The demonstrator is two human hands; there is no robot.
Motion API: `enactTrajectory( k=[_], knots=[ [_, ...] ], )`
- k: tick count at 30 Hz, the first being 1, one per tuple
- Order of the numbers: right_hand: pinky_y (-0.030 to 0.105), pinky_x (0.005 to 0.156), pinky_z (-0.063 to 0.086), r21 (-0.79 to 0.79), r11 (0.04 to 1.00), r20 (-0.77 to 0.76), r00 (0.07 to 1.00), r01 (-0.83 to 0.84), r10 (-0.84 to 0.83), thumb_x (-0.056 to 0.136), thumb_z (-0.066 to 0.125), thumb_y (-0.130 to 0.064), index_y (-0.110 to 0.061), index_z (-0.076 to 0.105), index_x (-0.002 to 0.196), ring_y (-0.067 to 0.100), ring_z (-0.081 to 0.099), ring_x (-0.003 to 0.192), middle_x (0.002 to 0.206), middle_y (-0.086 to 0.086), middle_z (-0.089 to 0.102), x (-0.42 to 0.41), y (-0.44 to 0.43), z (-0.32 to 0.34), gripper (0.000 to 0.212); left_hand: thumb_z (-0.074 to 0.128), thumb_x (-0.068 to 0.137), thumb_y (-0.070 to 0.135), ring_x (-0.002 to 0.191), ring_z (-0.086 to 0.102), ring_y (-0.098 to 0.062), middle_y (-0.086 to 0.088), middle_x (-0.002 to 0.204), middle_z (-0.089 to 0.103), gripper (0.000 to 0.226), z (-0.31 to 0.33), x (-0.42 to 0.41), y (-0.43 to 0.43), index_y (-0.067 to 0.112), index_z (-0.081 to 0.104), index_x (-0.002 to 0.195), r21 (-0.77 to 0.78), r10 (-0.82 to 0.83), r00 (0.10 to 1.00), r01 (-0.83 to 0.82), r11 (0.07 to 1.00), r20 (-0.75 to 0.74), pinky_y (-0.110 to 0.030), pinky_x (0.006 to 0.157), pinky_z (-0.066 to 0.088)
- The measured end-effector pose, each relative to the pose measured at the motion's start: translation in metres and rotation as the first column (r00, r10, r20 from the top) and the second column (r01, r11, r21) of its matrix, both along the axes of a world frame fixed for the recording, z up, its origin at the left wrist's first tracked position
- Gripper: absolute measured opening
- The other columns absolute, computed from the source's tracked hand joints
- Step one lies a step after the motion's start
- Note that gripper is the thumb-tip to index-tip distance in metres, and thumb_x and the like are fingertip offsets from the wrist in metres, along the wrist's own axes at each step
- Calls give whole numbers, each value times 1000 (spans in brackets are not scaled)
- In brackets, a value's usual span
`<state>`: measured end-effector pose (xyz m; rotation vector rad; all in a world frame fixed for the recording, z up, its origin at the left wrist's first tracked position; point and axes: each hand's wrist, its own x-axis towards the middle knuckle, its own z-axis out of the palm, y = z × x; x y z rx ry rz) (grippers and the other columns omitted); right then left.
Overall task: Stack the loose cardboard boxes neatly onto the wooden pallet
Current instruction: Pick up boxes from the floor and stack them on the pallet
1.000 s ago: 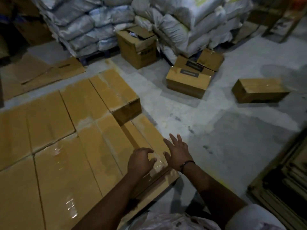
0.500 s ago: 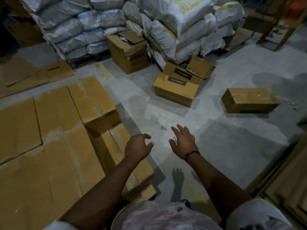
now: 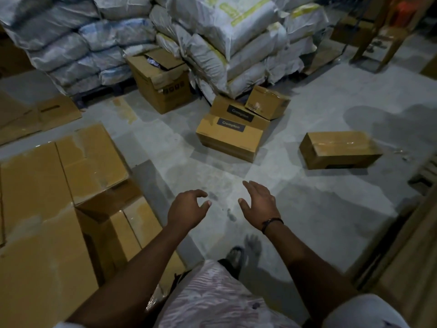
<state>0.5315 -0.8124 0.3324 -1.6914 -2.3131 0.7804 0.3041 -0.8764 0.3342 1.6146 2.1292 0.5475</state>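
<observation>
Reaching out over the concrete floor [image 3: 307,209], both hands are held free of any load. The left hand [image 3: 186,209] is noted with fingers loosely curled around nothing. The right hand [image 3: 260,207] is noted with fingers extended and slightly spread, a dark wristband [image 3: 272,222] at the wrist. Both are judged released, probably held ahead and apart in readiness for a two-handed lift.

The stacked boxes [image 3: 59,185] are recorded along the left edge of the floor, packed side by side with tops level. One lower box [image 3: 132,228] is set at the stack's right edge, a step below the rest. The wooden pallet is not seen and is presumed hidden beneath the stack.

Loose stock is recorded well apart from the stack:
- A labelled box [image 3: 229,138] lies flat mid-floor.
- A second labelled box [image 3: 238,112] touches it behind.
- A small box [image 3: 267,102] rests tilted on the second, against the white sacks [image 3: 224,31].
- A lone box [image 3: 338,149] lies flat near the right edge of the floor.
- An open box [image 3: 163,84] stands at the foot of the sacks; whether it belongs to the task cannot be told.

Judgement: a fetch is in hand and the stack is incomplete. The labelled box is nearest and lies in line with the hands.
</observation>
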Motion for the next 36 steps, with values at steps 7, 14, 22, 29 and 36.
enactTrajectory(
  k=[7, 14, 22, 29, 36],
  knots=[
    [43, 115, 27, 38, 999, 65, 998, -13, 10, 102, 52, -42, -26, 33, 157, 25, 28, 147, 160, 3, 35, 20, 121, -20, 60, 68, 92, 50, 115, 66, -16, 7, 124, 71, 38, -31, 3, 139, 27, 72, 121, -30, -26, 999, 27, 999, 48, -36, 94, 55],
    [44, 112, 32, 42, 999, 139, 990, -16, 10, 101, 52, -41, -23, 37, 155, 29, 36, 142, 156, 5, 41, 13, 293, -17, 58, 69, 91, 48, 113, 66, -17, 5, 122, 72, 36, -40, 11, 309, 27, 72, 120, -36, -99, 990, 103, 994, 104, -35, 91, 55],
    [44, 111, 32, -56, 998, 113, 993, -30, 36, 102, 50, -43, -26, 34, 156, 29, 36, 143, 157, 5, 41, -14, 430, -33, 59, 69, 93, 46, 116, 65, -14, 5, 124, 72, 38, -41, -37, 431, 23, 72, 123, -121, -73, 992, 85, 989, 100, -30, 94, 53],
    [44, 111, 33, -173, 976, 101, 983, -132, 151, 101, 52, -43, -27, 33, 157, 30, 36, 142, 157, 5, 41, -34, 568, -88, 61, 70, 94, 40, 116, 65, -13, 3, 123, 72, 35, -72, -61, 527, 19, 73, 122, -204, 172, 973, -139, 969, 155, -17, 87, 40],
    [47, 110, 36, -352, 885, 53, 937, -306, 345, 103, 47, -45, -27, 26, 159, 30, 35, 142, 159, 1, 35, -75, 739, -201, 62, 67, 94, 49, 110, 67, -12, 10, 121, 72, 36, -161, -43, 640, 25, 73, 120, -335, 367, 914, -295, 895, 175, -27, 95, 51]
  ],
)
